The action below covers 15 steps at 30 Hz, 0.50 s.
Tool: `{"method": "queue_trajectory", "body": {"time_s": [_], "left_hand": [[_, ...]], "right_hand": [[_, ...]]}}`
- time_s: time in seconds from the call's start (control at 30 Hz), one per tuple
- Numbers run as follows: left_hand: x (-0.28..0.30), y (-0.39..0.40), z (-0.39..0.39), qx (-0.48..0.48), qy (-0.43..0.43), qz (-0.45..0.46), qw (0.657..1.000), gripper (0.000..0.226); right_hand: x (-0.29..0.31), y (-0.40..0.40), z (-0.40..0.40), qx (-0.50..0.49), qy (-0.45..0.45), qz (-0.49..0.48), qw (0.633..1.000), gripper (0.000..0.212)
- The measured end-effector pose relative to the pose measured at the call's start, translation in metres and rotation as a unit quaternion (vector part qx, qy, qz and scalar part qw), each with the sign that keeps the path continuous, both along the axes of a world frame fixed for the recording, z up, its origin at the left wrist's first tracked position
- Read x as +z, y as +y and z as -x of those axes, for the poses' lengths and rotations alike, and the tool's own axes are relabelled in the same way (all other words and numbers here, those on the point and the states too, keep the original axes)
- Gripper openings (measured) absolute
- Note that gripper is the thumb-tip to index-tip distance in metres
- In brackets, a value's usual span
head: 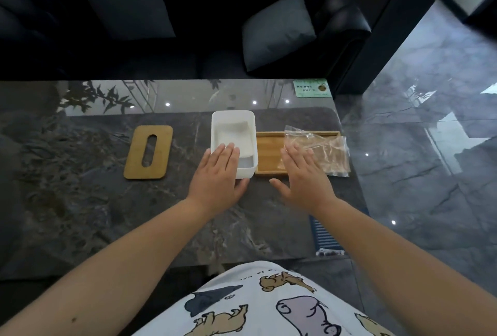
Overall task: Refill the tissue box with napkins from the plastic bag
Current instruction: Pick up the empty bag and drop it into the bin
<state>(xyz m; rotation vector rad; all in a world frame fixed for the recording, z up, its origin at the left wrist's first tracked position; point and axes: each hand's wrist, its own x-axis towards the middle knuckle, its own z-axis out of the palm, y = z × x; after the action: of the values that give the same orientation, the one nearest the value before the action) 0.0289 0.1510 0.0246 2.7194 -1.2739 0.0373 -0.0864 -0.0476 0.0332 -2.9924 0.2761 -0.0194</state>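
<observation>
Dark marbled stone is forming the table (107, 214), with a black sofa (336, 26) and grey cushions (277, 30) being seen at twelve o'clock. Near the centre, the white tissue box (232, 118) is being shown lidless, with white napkins (236, 138) lying inside. Its wooden slotted lid (148, 151) is being left flat at nine o'clock of the box, well apart. At three o'clock, touching the box, a wooden tray (269, 151) is being partly covered by the crumpled clear plastic bag (322, 151). The left hand (219, 177) is being held flat and spread over the box's near corner, gripping nothing. The right hand (304, 174) is being held open, fingers extended over the bag's near edge.
</observation>
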Motion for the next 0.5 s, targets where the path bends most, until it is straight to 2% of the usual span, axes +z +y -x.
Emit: {"method": "queue_trajectory", "body": {"time_s": [0.3, 0.5], "left_hand": [[-0.01, -0.073, 0.066, 0.022, 0.001, -0.024, 0.999, 0.072], [-0.019, -0.117, 0.084, 0.028, 0.015, -0.041, 0.999, 0.071]], "right_hand": [[-0.013, -0.076, 0.058, 0.035, 0.028, 0.036, 0.998, 0.077], [-0.025, -0.13, 0.072, 0.029, 0.043, 0.025, 0.998, 0.078]]}}
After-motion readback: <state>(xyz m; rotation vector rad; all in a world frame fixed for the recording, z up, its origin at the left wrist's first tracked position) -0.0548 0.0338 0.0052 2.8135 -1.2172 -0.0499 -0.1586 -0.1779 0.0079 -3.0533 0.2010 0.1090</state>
